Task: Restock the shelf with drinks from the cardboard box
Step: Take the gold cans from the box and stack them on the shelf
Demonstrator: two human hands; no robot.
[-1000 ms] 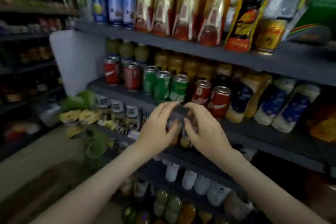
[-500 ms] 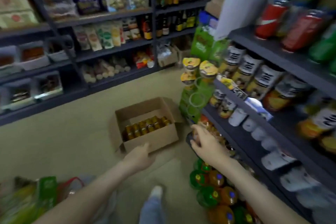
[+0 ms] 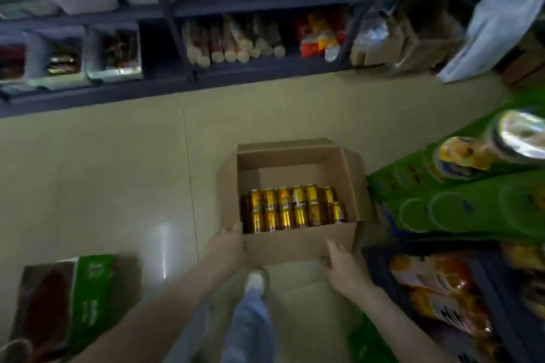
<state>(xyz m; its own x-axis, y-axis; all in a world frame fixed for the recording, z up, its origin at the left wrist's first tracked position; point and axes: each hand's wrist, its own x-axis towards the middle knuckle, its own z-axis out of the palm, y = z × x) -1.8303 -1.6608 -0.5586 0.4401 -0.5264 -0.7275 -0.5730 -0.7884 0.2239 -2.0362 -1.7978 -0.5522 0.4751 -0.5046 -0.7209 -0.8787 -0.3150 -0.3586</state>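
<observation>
An open cardboard box (image 3: 295, 244) stands on the floor in front of me. Several gold drink cans (image 3: 292, 209) fill its near half in two rows, and its far half is bare. My left hand (image 3: 227, 246) holds the box's near left corner, thumb at the rim. My right hand (image 3: 343, 267) touches the near wall by the right corner, fingers fairly straight. The drinks shelf (image 3: 380, 256) shows only as a dark edge at lower right, with blurred packs on it.
A green display rack (image 3: 460, 209) with cups stands just right of the box. A green carton (image 3: 88, 289) lies at lower left. Dark shelving (image 3: 206, 79) with snacks runs along the far side of the aisle. My shoe (image 3: 256, 280) is just behind the box.
I turned away from the drinks shelf toward the floor. Both hands left the shelf and came down to the box's near corners.
</observation>
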